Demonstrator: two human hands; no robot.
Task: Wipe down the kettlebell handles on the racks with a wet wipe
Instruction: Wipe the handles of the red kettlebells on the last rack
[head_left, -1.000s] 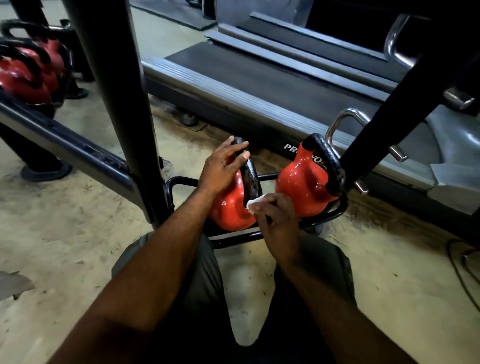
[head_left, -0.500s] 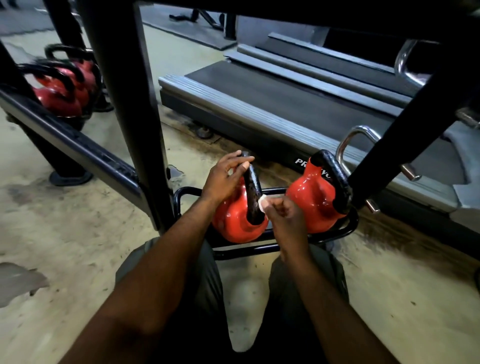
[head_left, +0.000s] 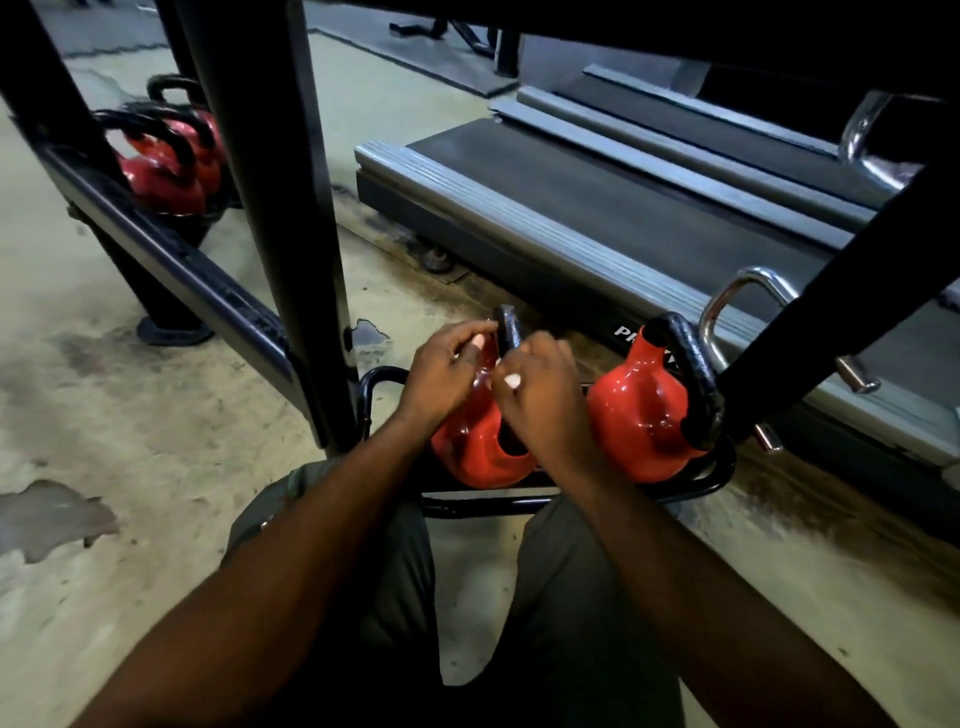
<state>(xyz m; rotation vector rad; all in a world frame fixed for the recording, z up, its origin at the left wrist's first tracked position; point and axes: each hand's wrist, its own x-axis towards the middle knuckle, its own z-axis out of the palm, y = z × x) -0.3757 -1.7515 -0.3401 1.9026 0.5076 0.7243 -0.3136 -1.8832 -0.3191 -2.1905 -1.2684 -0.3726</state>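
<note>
Two red kettlebells with black handles sit on a low black rack. My left hand grips the left kettlebell near the top of its handle. My right hand is closed around the same handle lower down, holding a white wet wipe of which only small bits show between the fingers. The right kettlebell stands untouched beside my right hand, its handle tilted to the right.
A black upright post rises just left of the rack, a slanted black beam at right. A treadmill lies behind. More red kettlebells sit at far left. My knees are below the rack.
My right hand has slid up the left kettlebell's handle with the wipe. My left hand has shifted closer to the handle top. The view has tilted down slightly.
</note>
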